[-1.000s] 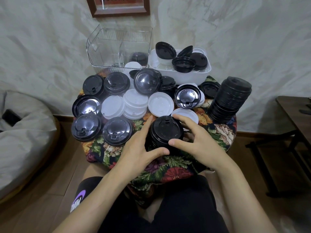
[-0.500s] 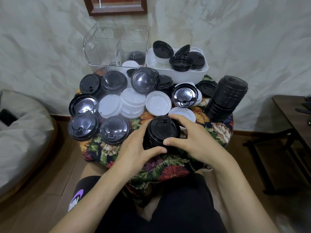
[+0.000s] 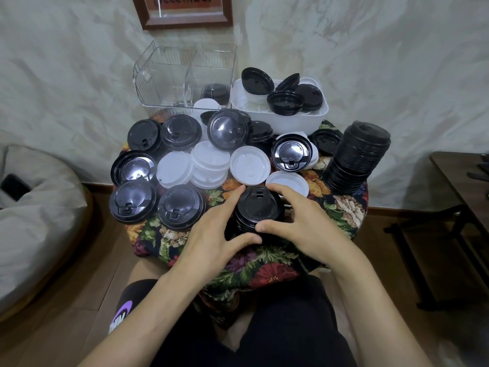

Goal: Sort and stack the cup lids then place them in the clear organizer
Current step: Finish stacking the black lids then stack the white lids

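Squaring up the black lid stack (image 3: 258, 207), my left hand (image 3: 211, 234) and right hand (image 3: 304, 223) gripping it; clear organizer (image 3: 164, 83) next I reckon, keep it level

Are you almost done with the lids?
No. A tall stack of black plastic lids stands ready, and some black lids sit in the clear organizer. Left hand and right hand grip a short stack of black lids. Many loose black and white lids remain.

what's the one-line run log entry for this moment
phase: stacking | left hand: grips black lid stack | right hand: grips black lid stack | stack: on floral cloth | clear organizer: stack not yet inside
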Demonstrator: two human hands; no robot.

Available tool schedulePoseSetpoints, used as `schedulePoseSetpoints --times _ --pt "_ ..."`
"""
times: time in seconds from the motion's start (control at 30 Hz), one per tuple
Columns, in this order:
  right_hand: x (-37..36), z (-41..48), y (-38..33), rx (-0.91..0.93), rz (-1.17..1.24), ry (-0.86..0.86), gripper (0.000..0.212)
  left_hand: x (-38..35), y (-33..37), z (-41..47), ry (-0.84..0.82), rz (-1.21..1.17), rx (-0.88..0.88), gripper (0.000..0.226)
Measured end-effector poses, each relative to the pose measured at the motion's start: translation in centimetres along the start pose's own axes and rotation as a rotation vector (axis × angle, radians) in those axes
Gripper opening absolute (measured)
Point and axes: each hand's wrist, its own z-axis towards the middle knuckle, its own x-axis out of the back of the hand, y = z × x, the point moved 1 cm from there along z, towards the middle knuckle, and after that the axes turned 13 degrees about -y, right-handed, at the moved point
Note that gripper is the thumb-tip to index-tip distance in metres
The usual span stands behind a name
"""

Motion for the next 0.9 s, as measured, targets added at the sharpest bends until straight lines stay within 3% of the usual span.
schedulePoseSetpoints --times 0.13,0.23,0.33,0.4,0.5,0.67,0.9 --pt "-0.2 0.2 0.5 0.007 0.044 0.004 0.094 0.1 0.0 0.2 0.017 -0.052 -0.042 0.091" --pt "0.4 0.2 0.9 0.027 0.126 -0.059 0.088 0.2 0.2 0.3 0.035 -0.094 -0.025 0.085" --pt "1.5 0.5 1.0 0.074 0.209 -0.093 0.065 0.1 0.5 0.2 0.041 -0.096 -0.022 0.081" --pt "2.3 1.3 1.0 0.086 0.208 0.015 0.036 0.2 0.7 0.2 0.048 -0.109 -0.029 0.082" --pt "3.5 3.2 0.8 0.004 0.01 0.24 0.024 0.2 0.7 0.2 0.043 -0.134 -0.023 0.082" --pt "4.4 6.5 0.8 -0.191 -0.442 0.249 0.034 0.2 0.6 0.1 0.039 -0.147 -0.006 0.081" --pt "4.2 7.9 1.9 -0.21 -0.516 0.316 0.025 0.3 0.6 0.1 0.036 -0.146 -0.002 0.081"
